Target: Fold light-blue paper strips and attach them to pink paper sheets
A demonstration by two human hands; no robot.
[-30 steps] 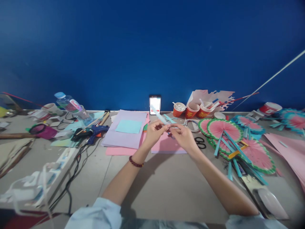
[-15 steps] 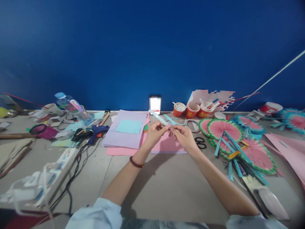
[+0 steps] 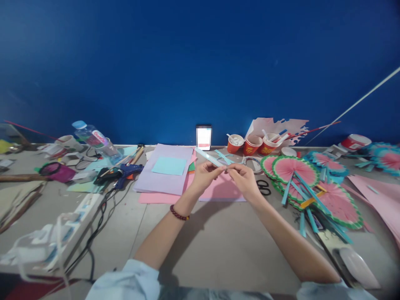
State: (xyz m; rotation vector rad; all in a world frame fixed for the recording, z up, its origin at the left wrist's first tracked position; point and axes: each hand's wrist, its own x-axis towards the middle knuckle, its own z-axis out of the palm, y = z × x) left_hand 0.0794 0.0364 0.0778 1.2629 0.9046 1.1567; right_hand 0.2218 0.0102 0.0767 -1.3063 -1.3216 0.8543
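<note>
My left hand (image 3: 203, 178) and my right hand (image 3: 244, 177) meet fingertip to fingertip above the pink and lilac paper sheets. Between them is a narrow light blue paper strip (image 3: 208, 156), slanting up and left past my left fingers. Both hands pinch it near its lower right end, where the fingers hide part of it. Beneath lies a pink sheet (image 3: 218, 189) in the shadow of the hands. To the left rests a lilac sheet (image 3: 146, 179) with a small light blue sheet (image 3: 168, 166) on top.
Black-handled scissors (image 3: 263, 187), a roll of tape (image 3: 253, 163) and pink-green paper fans (image 3: 295, 171) lie right. Red paper cups (image 3: 252, 145) and a phone (image 3: 204, 137) stand by the wall. A blue glue gun (image 3: 126, 173), bottle (image 3: 93, 136) and power strip (image 3: 73, 229) are left.
The strip's far end has dipped slightly, and the strip has shifted a little lower. My right fingers have closed in more tightly on its near end. The table things are unchanged.
</note>
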